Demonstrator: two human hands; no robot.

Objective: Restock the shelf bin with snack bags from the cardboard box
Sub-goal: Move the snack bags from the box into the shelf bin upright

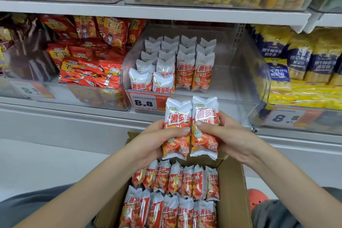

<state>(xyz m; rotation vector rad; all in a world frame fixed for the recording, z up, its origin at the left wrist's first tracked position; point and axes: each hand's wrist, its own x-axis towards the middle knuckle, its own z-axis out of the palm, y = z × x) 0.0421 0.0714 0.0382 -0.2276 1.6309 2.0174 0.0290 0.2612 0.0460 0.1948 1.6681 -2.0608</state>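
A clear plastic shelf bin (246, 72), partly filled with white-and-orange snack bags (167, 68), is sitting above an open brown cardboard box (234, 196) holding more rows. Between them, the left hand (153, 141) is gripping one upright bag (177, 128) and the right hand (226, 135) is gripping another (204, 127) beside it, the two touching.

The white shelf (61, 102) is carrying a row of clear bins: a bin of red snack packets (88, 65) at left, the shelf bin (240, 72) at centre, partly filled with upright white-and-orange snack bags (185, 68), and a bin of blue-and-yellow packs (303, 65) at right. Below, the pale floor (37, 168) is bearing the cardboard box (233, 200).
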